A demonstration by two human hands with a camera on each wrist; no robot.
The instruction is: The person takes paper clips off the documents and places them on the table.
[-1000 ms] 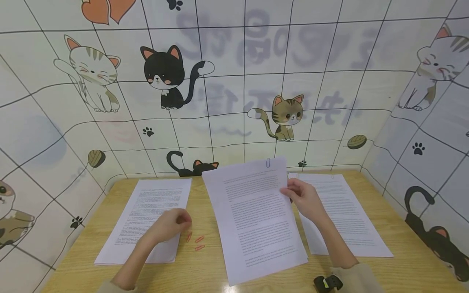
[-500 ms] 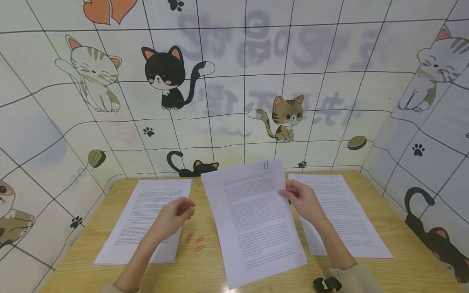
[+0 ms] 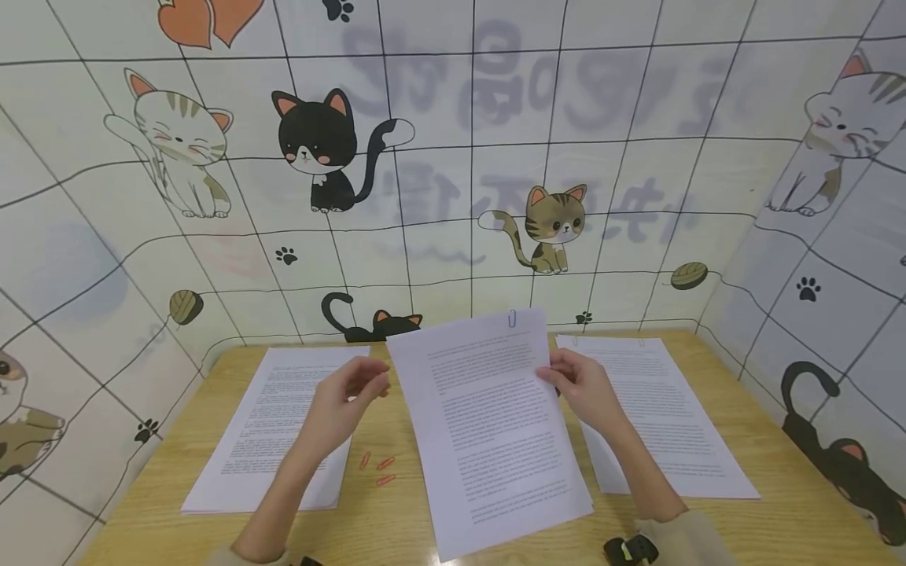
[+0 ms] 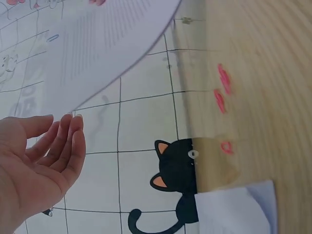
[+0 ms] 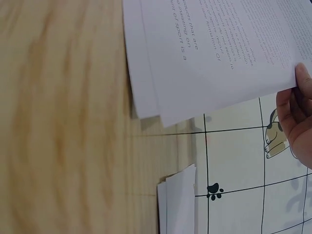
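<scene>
My right hand [image 3: 582, 385] pinches the right edge of a stack of printed sheets [image 3: 495, 424], held tilted up in the middle; its thumb lies on the front. A blue paper clip [image 3: 513, 318] sits on the sheets' top edge. My left hand [image 3: 347, 397] is raised just left of the sheets, thumb and fingertips close together near their left edge. In the left wrist view its fingertips overlap a corner of the paper; I cannot tell whether a small thing is between them. Several red paper clips [image 3: 385, 464] lie on the table below.
A printed paper stack [image 3: 248, 440] lies at the left of the wooden table [image 3: 524, 546]. Another stack [image 3: 672, 424] lies at the right, with clips on its top edge [image 3: 642, 343]. A cat-patterned cloth wall [image 3: 439, 196] stands behind and at both sides.
My left hand has risen from beside the red paper clips toward the sheets' upper left edge. The held sheets have shifted slightly left and down, still in my right hand.
</scene>
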